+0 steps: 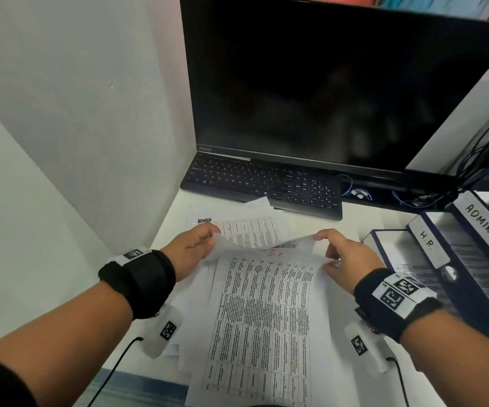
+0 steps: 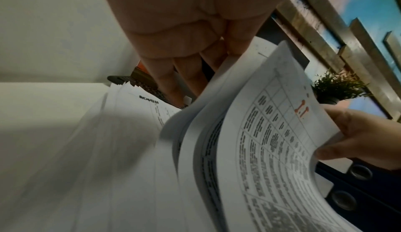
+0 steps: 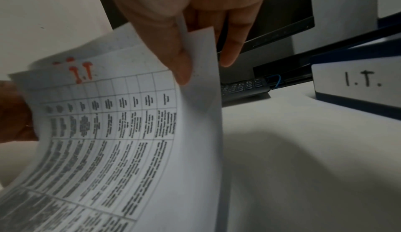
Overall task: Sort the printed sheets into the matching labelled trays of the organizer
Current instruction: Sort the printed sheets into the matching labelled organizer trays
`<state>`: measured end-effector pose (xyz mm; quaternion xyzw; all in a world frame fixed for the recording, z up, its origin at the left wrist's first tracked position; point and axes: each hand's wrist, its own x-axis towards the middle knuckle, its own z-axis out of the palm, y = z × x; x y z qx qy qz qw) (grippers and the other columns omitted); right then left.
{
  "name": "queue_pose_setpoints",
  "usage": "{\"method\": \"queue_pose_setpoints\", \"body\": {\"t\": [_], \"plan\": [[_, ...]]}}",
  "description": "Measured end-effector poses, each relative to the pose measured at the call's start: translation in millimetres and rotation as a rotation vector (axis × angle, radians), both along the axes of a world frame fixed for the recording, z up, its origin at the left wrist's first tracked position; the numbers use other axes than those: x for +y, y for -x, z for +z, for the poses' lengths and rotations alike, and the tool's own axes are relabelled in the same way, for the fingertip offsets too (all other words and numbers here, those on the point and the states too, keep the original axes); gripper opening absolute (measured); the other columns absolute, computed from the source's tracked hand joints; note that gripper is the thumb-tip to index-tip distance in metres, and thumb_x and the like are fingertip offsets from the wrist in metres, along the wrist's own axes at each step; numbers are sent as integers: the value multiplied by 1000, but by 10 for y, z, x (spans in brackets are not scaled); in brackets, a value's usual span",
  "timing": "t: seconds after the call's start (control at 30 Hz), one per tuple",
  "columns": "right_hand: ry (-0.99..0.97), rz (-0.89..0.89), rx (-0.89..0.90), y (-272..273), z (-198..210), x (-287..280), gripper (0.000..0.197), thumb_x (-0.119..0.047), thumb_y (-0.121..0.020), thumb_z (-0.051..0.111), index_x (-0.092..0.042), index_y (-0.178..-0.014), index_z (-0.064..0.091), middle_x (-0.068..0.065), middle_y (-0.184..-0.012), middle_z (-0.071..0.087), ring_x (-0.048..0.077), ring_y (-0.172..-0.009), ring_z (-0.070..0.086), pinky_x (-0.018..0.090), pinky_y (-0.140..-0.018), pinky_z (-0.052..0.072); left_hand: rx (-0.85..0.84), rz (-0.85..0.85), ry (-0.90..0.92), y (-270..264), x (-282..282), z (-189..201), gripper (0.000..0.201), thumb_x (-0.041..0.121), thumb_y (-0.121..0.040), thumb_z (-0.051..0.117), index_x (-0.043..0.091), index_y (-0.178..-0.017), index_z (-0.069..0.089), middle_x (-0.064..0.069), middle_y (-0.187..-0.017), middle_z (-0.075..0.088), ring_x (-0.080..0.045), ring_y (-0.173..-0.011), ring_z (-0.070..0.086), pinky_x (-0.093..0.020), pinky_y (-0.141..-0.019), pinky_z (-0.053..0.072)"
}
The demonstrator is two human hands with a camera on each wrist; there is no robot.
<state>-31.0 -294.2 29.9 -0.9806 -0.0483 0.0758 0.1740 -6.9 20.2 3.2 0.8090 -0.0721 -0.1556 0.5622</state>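
Head view: the left hand (image 1: pixel 192 250) and right hand (image 1: pixel 347 257) each pinch a top corner of the sheet marked I.T. (image 1: pixel 266 304), lifting its far edge off the paper pile (image 1: pixel 196 289) at 6 o'clock. An ADMIN sheet (image 1: pixel 246 227) lies flat at 12. Binders labelled I.T. (image 3: pixel 358 83), H.R. (image 1: pixel 429 245) and ADMIN (image 1: pixel 481 223) stand at 3 o'clock.

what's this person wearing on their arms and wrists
Each wrist has a wide black strap, left and right, with a white tag of black square codes on top. A white coded camera block hangs under each wrist, trailing a thin black cable. A dark sleeve edge shows bottom left.
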Motion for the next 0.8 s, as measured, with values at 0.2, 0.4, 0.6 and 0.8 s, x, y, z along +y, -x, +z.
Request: {"method": "queue_pose_setpoints", "body": {"t": [0.2, 0.4, 0.6, 0.8], "plan": [[83, 106, -209, 3, -34, -3, 13, -23, -73, 77, -23, -85, 74, 0, -111, 47, 26, -113, 38, 32, -93, 31, 56, -92, 33, 125, -67, 103, 27, 26, -81, 45, 47, -78, 61, 15, -75, 53, 0, -65, 44, -20, -71, 36], [27, 216, -215, 16, 49, 39, 6, -21, -75, 77, -19, -78, 73, -3, -98, 67, 21, -96, 58, 33, -91, 47, 25, -130, 7, 156, -80, 163, 24, 52, -84, 51, 30, -87, 59, 14, -89, 59, -4, -83, 51, -18, -79, 41], [-70, -21, -81, 8, 108, -20, 16, -29, -86, 66, -14, -93, 68, -2, -90, 60, 16, -80, 56, 21, -69, 40, 111, -90, 67, 147, -61, 217, 80, 66, -51, 78, 27, -117, 56, 1, -116, 66, -17, -107, 63, -39, -93, 51], [-393, -235, -161, 18, 237, -32, 36, -17, -74, 79, -28, -93, 50, -5, -93, 59, 15, -81, 56, 18, -65, 42, -3, 79, -173, 216, -272, 276, 21, 12, -89, 61, 29, -102, 59, 6, -101, 67, -11, -92, 64, -36, -94, 50]]}}
